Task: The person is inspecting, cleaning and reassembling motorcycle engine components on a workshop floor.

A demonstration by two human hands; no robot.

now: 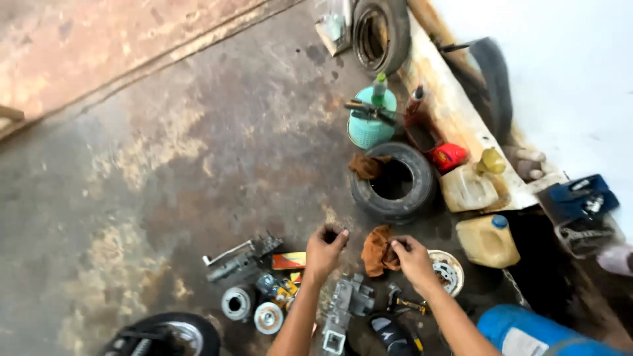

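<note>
Now left hand [324,245] fingers clenched on a small dark part [331,232], right hand [410,257] fingers grasping a downward-hanging orange rag [377,250].

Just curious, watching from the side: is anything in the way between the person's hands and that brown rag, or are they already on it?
Nothing visible is in the way. The right hand already grips the brown rag. The left hand is closed on a small dark part just beside the rag, with only bare floor between them.

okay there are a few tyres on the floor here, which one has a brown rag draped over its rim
The small black tyre lying flat mid-floor, beside the teal container; a brown rag hangs over its left edge. The other tyres carry none.
</note>
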